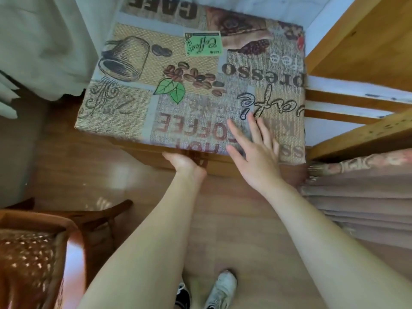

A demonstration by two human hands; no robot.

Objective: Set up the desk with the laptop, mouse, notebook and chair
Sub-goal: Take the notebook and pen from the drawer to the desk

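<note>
The chair point(191, 85) fills the upper middle of the head view; its seat is padded in coffee-print fabric and its wooden back point(361, 101) lies to the right. My left hand point(185, 162) grips the near front edge of the seat from below, fingers hidden under the frame. My right hand point(252, 150) is spread flat, fingers apart, over the near right part of the seat cushion. No laptop, mouse, notebook or desk is in view.
A second wooden chair point(33, 253) with a patterned seat stands at the bottom left. Pale curtains point(40, 41) hang at the upper left, pinkish folded drapes point(361, 197) at the right. Wooden floor point(245, 230) and my shoes point(220, 288) are below.
</note>
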